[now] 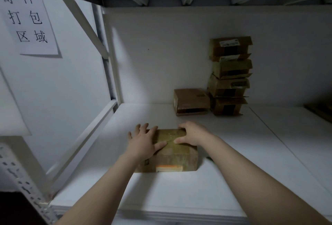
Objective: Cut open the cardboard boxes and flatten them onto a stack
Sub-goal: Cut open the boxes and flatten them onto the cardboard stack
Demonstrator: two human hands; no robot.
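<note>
A taped brown cardboard box [172, 156] with an orange-edged label on its near side sits on the white shelf [206, 185], in the middle of the view. My left hand [143, 143] lies flat on the box's left top, fingers spread and straight. My right hand [193, 133] grips the box's far right edge, with fingers curled over the top and thumb along the tape seam. No cutting tool is visible.
At the back right, a leaning stack [230, 75] of several small cardboard boxes stands against the wall, with one more box [191, 101] beside it on the left. A paper sign [28, 18] hangs on the left wall. Shelf beams run overhead.
</note>
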